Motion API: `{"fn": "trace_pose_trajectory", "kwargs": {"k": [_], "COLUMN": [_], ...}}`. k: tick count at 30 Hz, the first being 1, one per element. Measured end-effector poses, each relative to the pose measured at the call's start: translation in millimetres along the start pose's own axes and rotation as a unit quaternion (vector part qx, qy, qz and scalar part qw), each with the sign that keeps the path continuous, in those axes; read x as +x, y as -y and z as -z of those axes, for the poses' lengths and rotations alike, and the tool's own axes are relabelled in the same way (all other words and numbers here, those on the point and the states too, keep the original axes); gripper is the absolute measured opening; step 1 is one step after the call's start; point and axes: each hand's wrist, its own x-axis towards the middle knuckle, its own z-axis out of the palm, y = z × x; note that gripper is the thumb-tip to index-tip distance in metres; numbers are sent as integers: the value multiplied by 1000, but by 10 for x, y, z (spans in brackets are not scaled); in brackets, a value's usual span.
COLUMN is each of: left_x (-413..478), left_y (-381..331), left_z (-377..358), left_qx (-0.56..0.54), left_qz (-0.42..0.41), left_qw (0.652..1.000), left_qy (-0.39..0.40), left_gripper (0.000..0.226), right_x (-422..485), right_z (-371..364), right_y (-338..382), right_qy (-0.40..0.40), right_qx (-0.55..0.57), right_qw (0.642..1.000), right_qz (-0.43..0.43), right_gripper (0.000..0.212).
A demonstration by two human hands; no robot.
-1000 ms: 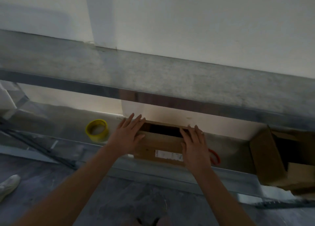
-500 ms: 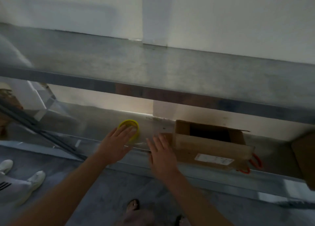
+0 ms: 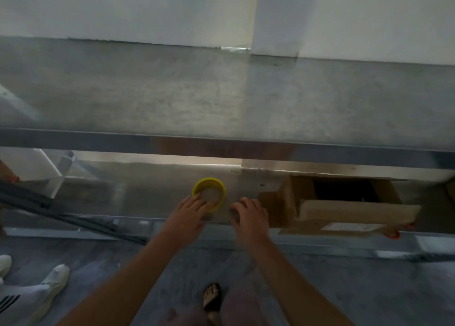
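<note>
L hand (image 3: 188, 213) is on the yellow tape roll (image 3: 222, 194), centre frame, lying flat on the lower metal shelf (image 3: 138, 197). Fingers are laid fairly straight over the near rim, touching it, no real grip yet. R hand (image 3: 248, 217) sits just beside the roll, to its right. Its fingers are loosely bent, tips at the shelf, holding nothing.

Roll looks light and stiff, prob. a plastic or card core w/ smooth sides, so a bit slippery on bare metal. It could skate away if nudged. Best hold, I'd say: thumb outside, fingers hooked down thru the centre hole, pinching the wall. One hand's plenty.

Cardboard box (image 3: 357, 212) sits lower right, apart from the roll. Upper shelf (image 3: 221, 99) hangs over it, so draw the roll out toward the body, not straight up.
</note>
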Motion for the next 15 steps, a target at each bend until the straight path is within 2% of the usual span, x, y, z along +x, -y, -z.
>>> {"fn": "trace_pose_trajectory", "kwargs": {"k": [5, 10, 12, 15], "left_x": [36, -29, -107, -212], "left_y": [36, 97, 90, 76], "left_z": [18, 56, 105, 235], "left_qx": [10, 9, -22, -132], "left_qz": [-33, -69, -69, -65], "left_qw": [999, 995, 995, 987], "left_qy": [-31, -66, -68, -68], "left_gripper": [71, 46, 46, 44], "right_x": [106, -46, -152, -282], "right_z": [-36, -39, 43, 251], "right_y": [52, 46, 66, 99], "right_qy": [4, 7, -11, -24], "right_qx": [-5, 29, 89, 140], "right_qw": [1000, 999, 996, 988], "right_qz": [-1, 19, 24, 55], "right_gripper": [23, 21, 18, 11]}}
